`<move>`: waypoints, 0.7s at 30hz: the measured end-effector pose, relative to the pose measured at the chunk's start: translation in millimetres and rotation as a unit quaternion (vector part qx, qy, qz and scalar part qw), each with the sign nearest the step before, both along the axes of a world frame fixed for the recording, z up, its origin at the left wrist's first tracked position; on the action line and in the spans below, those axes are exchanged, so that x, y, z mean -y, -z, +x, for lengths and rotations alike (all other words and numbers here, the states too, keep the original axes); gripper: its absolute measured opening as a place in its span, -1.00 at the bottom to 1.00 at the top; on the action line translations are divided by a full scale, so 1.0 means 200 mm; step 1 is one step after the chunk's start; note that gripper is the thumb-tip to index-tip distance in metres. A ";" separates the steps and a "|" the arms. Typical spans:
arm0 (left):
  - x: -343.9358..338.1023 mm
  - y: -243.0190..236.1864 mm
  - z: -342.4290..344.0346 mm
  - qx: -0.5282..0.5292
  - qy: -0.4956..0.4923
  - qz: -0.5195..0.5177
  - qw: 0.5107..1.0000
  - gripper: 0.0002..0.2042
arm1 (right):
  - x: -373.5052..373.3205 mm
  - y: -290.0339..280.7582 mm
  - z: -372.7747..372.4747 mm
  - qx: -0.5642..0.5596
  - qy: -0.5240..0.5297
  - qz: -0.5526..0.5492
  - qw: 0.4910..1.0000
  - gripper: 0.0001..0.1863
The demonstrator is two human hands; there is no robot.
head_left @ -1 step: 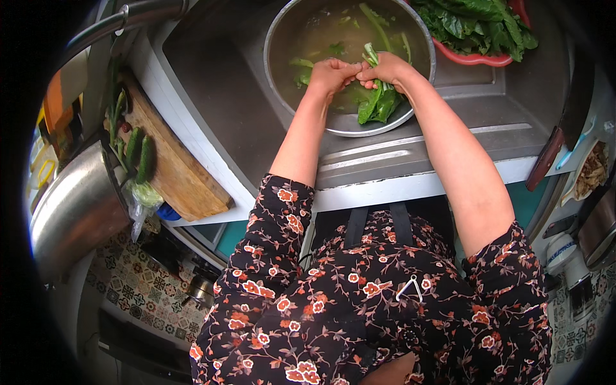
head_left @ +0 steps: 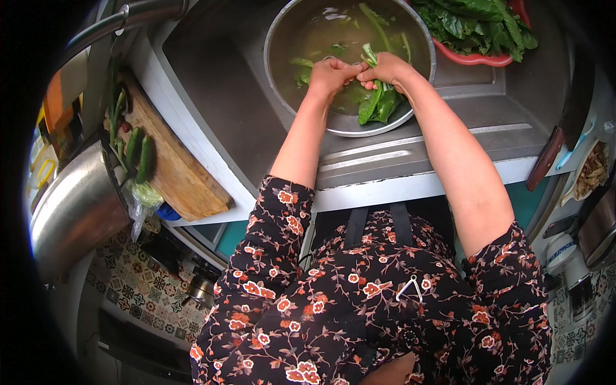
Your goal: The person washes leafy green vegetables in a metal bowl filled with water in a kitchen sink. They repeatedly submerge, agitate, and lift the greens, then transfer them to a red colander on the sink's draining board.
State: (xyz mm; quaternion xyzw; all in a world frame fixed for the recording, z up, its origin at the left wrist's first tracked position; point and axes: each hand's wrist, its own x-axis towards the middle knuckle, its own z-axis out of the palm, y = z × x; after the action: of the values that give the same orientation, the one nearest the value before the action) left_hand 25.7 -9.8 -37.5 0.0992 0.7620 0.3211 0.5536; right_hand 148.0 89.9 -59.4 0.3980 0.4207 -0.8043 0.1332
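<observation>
Both hands are over a large round metal basin (head_left: 271, 77) of cloudy water. My right hand (head_left: 391, 68) is closed round a small bunch of leafy greens (head_left: 380, 108). Its pale stems stick up past the thumb, and its leaves hang down at the near side of the basin. Close against those fingers, my left hand (head_left: 330, 76) is closed in a pinch with thumb and fingertips together. Whatever lies between its fingertips is too small to make out. Loose green stems (head_left: 375, 24) and bits of leaf float in the water.
The basin stands in a grey sink (head_left: 218, 83). A red basin (head_left: 478, 59) heaped with leafy greens is at the far right. Cucumbers (head_left: 145, 158) lie on a wooden board (head_left: 173, 167) at left. A dark-handled knife (head_left: 547, 157) rests on the right edge.
</observation>
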 end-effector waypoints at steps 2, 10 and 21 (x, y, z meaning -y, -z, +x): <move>0.01 -0.04 -0.01 -0.147 0.054 0.007 0.988 -0.82 | -0.01 -0.04 -0.02 0.016 0.001 -0.006 1.000 -0.86; 0.07 -0.17 -0.27 -0.522 0.446 0.110 0.719 -0.82 | -0.30 -0.66 -0.04 -0.012 0.033 0.243 0.969 -0.55; 0.04 -0.24 -0.23 -0.038 0.104 0.052 0.993 -0.83 | -0.68 -0.80 0.19 0.070 -0.022 0.849 0.523 -0.57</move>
State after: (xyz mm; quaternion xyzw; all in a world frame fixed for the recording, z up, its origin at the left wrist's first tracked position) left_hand -21.3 -18.3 11.1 0.2185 0.7501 0.2974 0.5488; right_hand 185.7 226.1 101.0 0.3681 0.9024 -0.0326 -0.2215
